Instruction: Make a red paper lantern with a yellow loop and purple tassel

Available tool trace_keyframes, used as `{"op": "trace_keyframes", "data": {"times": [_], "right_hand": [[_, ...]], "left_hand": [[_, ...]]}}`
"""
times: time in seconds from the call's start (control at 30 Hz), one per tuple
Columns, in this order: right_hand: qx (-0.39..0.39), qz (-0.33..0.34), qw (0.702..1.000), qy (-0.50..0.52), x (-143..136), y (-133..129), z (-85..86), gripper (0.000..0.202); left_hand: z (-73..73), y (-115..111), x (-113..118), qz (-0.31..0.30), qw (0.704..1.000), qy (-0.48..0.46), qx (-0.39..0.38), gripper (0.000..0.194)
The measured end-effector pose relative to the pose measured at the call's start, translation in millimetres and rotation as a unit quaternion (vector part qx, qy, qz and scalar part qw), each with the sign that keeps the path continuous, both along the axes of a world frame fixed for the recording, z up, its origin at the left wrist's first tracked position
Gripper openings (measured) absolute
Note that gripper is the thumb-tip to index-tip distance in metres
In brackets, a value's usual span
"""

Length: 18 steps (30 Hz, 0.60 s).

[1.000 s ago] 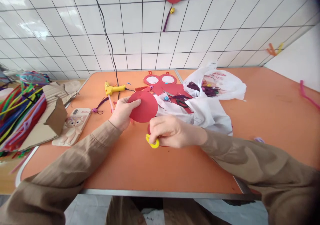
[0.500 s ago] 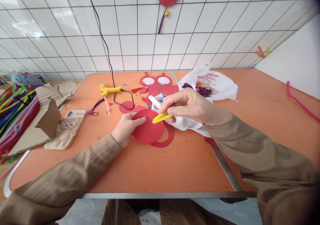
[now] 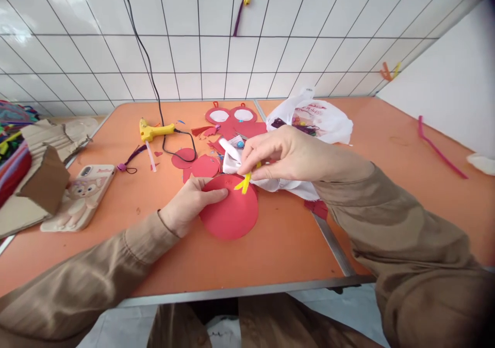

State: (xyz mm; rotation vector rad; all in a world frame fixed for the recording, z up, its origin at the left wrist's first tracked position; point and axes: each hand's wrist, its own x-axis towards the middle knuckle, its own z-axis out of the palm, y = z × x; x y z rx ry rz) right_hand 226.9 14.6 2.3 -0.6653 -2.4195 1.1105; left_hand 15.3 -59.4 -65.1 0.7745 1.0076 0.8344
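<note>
Between the thumb and fingers of my left hand (image 3: 189, 203) is the left edge of a red paper disc (image 3: 230, 216), tilted above the orange table. My right hand (image 3: 284, 154) pinches a small bent yellow piece (image 3: 244, 184), whose ends point down over the upper right part of the disc. Whether the yellow piece touches the disc, I cannot tell. Just behind the hands lie more red paper circles (image 3: 204, 166) and a crumpled white plastic bag (image 3: 294, 187).
A yellow glue gun (image 3: 157, 130) with a black cord lies at the back left. Nearer on the left are a phone (image 3: 83, 196) and folded cardboard (image 3: 42, 180). A white bag (image 3: 328, 118) with purple strands stands at the back right.
The view has shifted, so the table items sit further left. The yellow piece now points downward with its ends spread apart. The red ring beneath the disc is no longer visible.
</note>
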Motion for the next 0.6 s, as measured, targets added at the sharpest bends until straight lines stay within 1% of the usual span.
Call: {"op": "trace_keyframes", "data": {"times": [0.13,0.2,0.3,0.37,0.47,0.6], "right_hand": [[-0.004,-0.035,0.999,-0.014,-6.0,-1.5,-3.0,0.016],[-0.028,-0.045,0.998,-0.024,-7.5,-2.1,-4.9,0.015],[-0.084,-0.045,0.995,-0.034,-8.5,-2.7,-7.1,0.013],[-0.105,-0.05,0.992,-0.043,-9.0,-2.9,-7.3,0.01],[-0.099,-0.061,0.992,-0.058,-9.1,-2.6,-5.8,0.003],[-0.093,-0.054,0.992,-0.072,-7.7,-2.5,-5.1,0.007]], "left_hand": [[2.1,-1.7,0.6,-0.013,1.0,0.004,0.007,0.041],[2.4,-2.3,1.1,-0.014,1.0,0.006,0.003,0.041],[2.0,-2.8,1.9,-0.012,1.0,0.012,-0.002,0.041],[1.7,-2.9,2.3,-0.011,1.0,0.016,-0.001,0.041],[2.5,-2.8,3.1,-0.015,1.0,0.017,0.0,0.039],[5.7,-3.4,5.0,-0.017,1.0,0.014,-0.002,0.039]]}}
